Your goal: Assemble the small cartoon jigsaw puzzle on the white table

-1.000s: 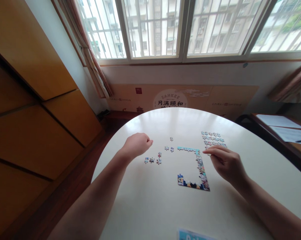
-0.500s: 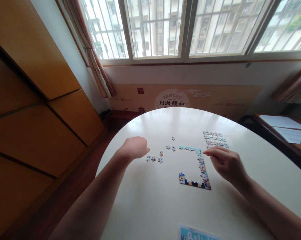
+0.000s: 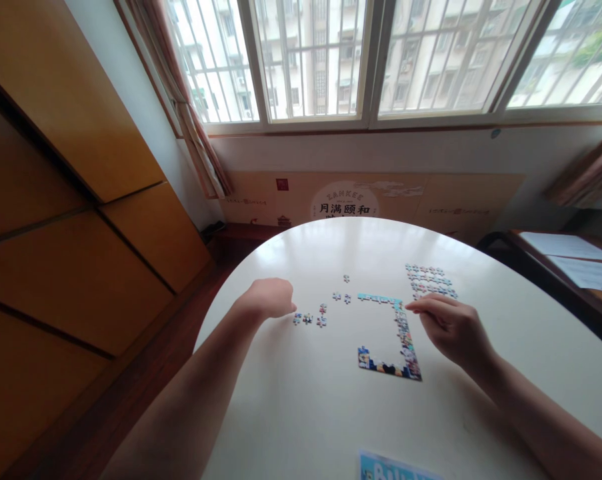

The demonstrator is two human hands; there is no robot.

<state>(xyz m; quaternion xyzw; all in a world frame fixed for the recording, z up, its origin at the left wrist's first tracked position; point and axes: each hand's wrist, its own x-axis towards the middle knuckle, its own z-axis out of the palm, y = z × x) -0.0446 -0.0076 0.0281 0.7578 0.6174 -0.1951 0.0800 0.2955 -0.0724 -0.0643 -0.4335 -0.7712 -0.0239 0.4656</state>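
Observation:
On the white round table, a partly joined jigsaw puzzle frame shows a top strip, a right side and a bottom strip, with an open left side. My right hand is closed in a pinch at its upper right corner; whatever the fingertips hold is hidden. My left hand is curled closed, its thumb tip just beside a loose puzzle piece at the left; I cannot tell if it touches the piece. Nearby lie more loose puzzle pieces, several of them scattered toward the frame's upper left.
Rows of sorted puzzle pieces lie beyond my right hand. A blue printed card or box shows at the near edge of view. Papers rest on a side desk at right. Wooden cabinets stand left of the table.
My left hand has dropped slightly, its thumb tip coming closer to the leftmost loose piece. My right hand stays pinched at the frame's corner, almost still.

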